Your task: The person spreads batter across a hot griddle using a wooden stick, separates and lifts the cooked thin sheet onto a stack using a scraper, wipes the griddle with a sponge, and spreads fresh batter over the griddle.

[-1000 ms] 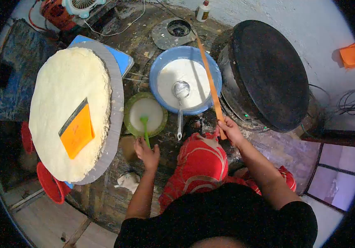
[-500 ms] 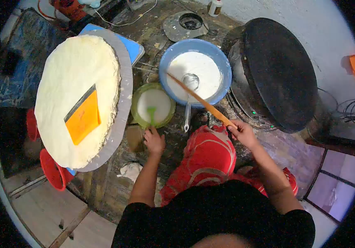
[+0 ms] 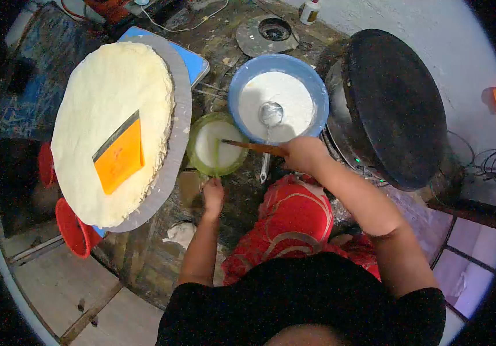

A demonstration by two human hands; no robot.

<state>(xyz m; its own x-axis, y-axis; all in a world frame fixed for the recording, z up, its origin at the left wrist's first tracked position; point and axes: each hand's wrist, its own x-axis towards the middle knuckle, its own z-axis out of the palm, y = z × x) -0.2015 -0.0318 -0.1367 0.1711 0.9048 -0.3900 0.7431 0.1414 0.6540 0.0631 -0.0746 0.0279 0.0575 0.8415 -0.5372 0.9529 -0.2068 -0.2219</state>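
One stick (image 3: 262, 148) in right hand (image 3: 304, 154), one green utensil (image 3: 216, 154) in left hand (image 3: 213, 190)

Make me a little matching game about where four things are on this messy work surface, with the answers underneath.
1. Ladle
2. Scraper
3. Wooden stick
4. Green utensil

A. In the person's right hand
B. Lying on the pale round slab
C. In the person's left hand
D. In the blue bowl

Pairs: 1-D, 2-B, 3-A, 4-C
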